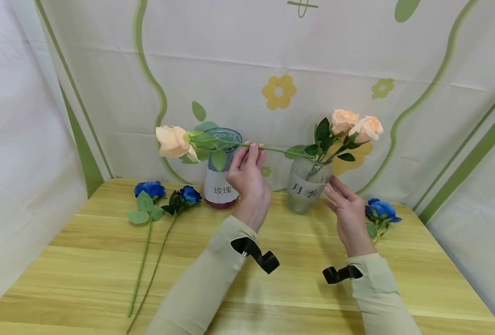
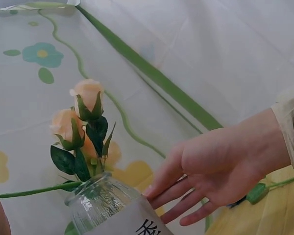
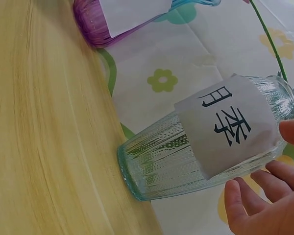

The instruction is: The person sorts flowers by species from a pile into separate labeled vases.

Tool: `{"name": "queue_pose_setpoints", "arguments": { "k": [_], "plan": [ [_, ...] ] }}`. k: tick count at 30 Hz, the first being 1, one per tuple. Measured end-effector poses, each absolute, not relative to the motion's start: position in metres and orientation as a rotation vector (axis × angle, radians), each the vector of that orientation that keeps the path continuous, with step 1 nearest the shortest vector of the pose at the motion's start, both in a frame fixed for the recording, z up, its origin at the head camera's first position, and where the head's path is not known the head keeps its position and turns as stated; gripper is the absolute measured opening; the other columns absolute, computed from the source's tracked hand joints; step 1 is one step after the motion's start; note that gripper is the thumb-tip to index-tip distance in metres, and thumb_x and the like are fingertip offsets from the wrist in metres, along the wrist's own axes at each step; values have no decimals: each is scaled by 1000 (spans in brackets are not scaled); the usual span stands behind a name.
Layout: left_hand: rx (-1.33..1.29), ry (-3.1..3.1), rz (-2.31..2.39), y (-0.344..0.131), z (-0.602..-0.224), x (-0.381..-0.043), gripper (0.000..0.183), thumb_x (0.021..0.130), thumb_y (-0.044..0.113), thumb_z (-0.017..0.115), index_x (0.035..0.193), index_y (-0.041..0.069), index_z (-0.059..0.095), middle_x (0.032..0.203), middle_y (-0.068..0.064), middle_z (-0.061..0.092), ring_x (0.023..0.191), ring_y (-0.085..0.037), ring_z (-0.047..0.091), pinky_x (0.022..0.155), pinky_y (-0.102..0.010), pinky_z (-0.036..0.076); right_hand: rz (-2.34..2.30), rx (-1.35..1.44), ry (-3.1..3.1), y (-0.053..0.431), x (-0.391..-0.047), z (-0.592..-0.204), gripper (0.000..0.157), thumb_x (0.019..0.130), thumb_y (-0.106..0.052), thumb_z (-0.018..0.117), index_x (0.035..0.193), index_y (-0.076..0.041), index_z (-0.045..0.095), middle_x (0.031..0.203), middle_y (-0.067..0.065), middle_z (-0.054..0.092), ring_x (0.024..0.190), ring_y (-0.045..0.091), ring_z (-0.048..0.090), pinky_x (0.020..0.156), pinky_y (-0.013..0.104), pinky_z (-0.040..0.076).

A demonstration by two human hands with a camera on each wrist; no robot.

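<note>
A peach rose (image 1: pixel 172 141) is being held level by its stem above the bench (image 1: pixel 272 279).

The stem is being pinched by the left hand (image 1: pixel 247 179); its tip is hidden behind leaves at the clear vase (image 1: pixel 308 186). The right hand (image 1: pixel 348 211) is being kept open just beside that vase. The right wrist view alone is showing the vase's ribbed base; the fingers (image 3: pixel 257 205) are cut off there.

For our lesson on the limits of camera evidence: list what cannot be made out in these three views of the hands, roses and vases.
- Head view: the held peach rose has its stem end hidden behind the clear vase.
- Head view: whether the right hand touches that vase; its fingers overlap it.
- Left wrist view: the left hand is cut off by the edge.
- Right wrist view: the purple vase is cropped at the top.
</note>
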State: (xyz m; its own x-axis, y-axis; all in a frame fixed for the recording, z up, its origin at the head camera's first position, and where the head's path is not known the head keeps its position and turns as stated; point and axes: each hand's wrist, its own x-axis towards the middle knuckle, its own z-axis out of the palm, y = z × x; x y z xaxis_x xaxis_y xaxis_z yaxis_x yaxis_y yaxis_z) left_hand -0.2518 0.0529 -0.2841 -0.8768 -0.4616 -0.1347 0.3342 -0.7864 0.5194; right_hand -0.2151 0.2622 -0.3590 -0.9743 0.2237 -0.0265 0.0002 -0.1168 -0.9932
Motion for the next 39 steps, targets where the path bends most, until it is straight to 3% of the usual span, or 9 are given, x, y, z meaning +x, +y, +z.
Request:
{"name": "queue_pose_setpoints", "arguments": {
  "k": [8, 15, 28, 36, 39],
  "plan": [
    [357, -720, -2593, 65, -283, -260, 21, 93, 0, 79, 113, -7, 76, 113, -21, 79, 91, -19, 80, 87, -30, 65, 2230, -264, -1976, 261, -215, -358, 66, 106, -26, 66, 165, -15, 38, 174, -1, 34, 160, 16, 36, 96, 15, 56],
    [263, -815, -2521, 78, -284, -267, 23, 96, 0, 76, 118, -8, 75, 113, -21, 78, 85, -10, 77, 92, -31, 64, 2233, -261, -1989, 262, -216, -357, 65, 107, -28, 65, 165, -16, 38, 175, -3, 33, 160, 14, 35, 98, 15, 54],
    [203, -830, -2502, 99, -283, -276, 17, 94, -5, 75, 111, -5, 78, 121, -30, 75, 83, -9, 73, 83, -21, 61, 2233, -262, -1994, 262, -218, -359, 64, 107, -28, 64, 165, -17, 39, 174, -4, 34, 160, 13, 35, 96, 14, 54],
    [234, -990, -2485, 109, -289, -275, 14, 95, 2, 77, 108, 0, 80, 109, -13, 81, 87, -11, 73, 97, -41, 62, 2224, -263, -2012, 261, -217, -358, 63, 108, -28, 63, 165, -17, 39, 174, -4, 34, 161, 13, 33, 108, 24, 51],
    [255, -1052, -2476, 113, -289, -276, 13, 95, 4, 78, 108, 3, 81, 106, -9, 82, 89, -11, 74, 95, -38, 63, 2216, -260, -2017, 261, -217, -358, 62, 108, -28, 62, 165, -18, 39, 174, -4, 34, 161, 13, 33, 111, 26, 50]
  ]
}}
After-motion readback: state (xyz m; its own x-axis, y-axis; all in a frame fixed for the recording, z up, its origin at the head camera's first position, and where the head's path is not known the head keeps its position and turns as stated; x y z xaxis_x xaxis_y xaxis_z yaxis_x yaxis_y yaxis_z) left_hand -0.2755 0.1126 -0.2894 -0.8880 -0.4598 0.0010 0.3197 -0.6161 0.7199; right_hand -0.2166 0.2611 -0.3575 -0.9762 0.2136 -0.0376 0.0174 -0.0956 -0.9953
